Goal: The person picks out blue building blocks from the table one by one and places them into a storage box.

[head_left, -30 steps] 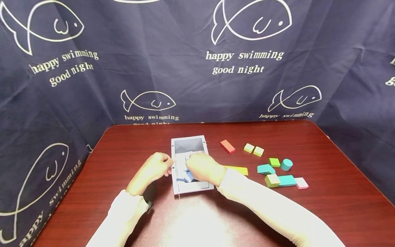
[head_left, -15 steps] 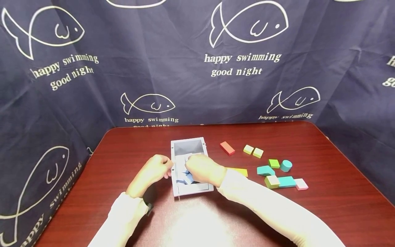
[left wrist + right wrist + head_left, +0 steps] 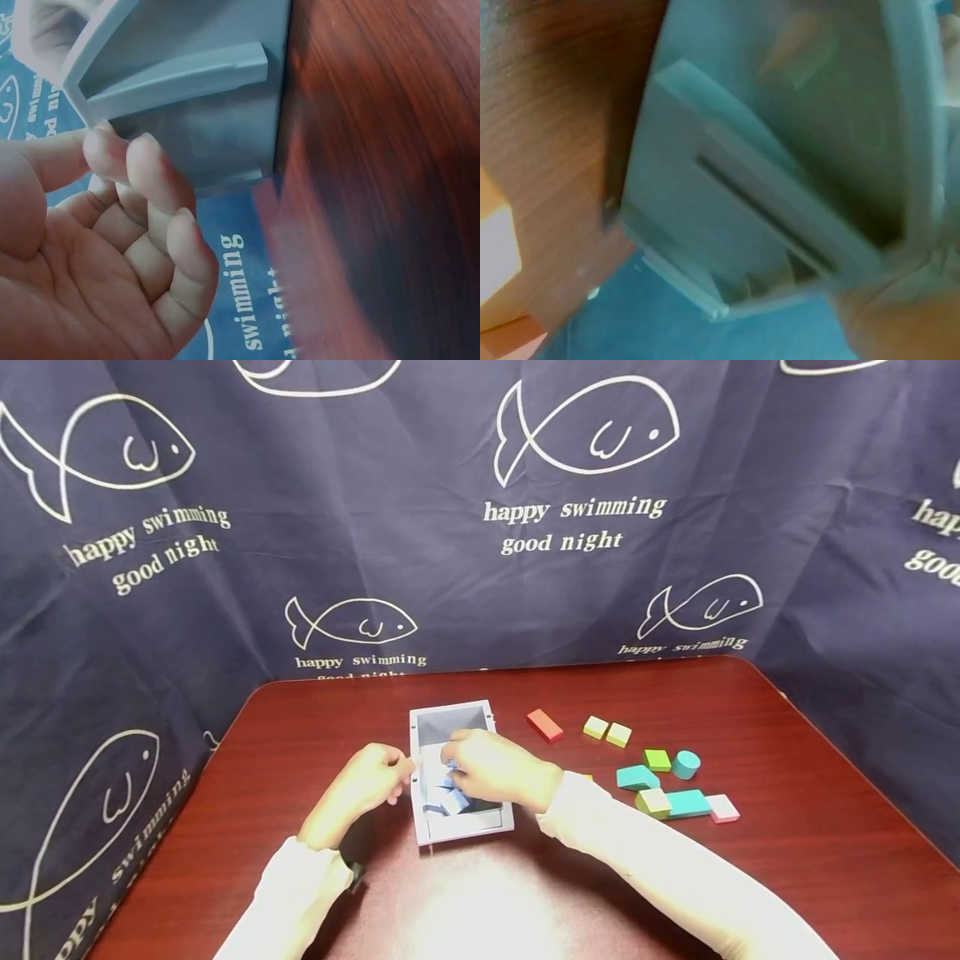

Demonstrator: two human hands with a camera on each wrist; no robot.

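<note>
A light grey open-topped box (image 3: 427, 834) stands on the table, with several blue blocks (image 3: 453, 802) lying in its near part. At its left side, my left hand (image 3: 367, 781) has thumb and fingertips at the rim; the left wrist view shows the curled fingers (image 3: 161, 172) meeting the thumb at the box's edge. My right hand (image 3: 502, 768) reaches over the right wall into the box, fingers bent down beside a blue block. Its fingertips are partly hidden, and whether they grip a block does not show. The right wrist view is blurred and shows mostly the box's outer side (image 3: 682, 157).
Right of the box lie a red block (image 3: 544, 725), two pale yellow-green blocks (image 3: 607, 732), a green block (image 3: 657, 760), a turquoise cylinder (image 3: 686, 765), turquoise blocks (image 3: 687, 803) and a pink block (image 3: 723, 808). A yellow block is mostly hidden by the right sleeve (image 3: 645, 847).
My right hand has risen slightly in the box and its fingers have spread, with more of the inside showing. My left hand stays at the left rim. The head view has shifted a little.
</note>
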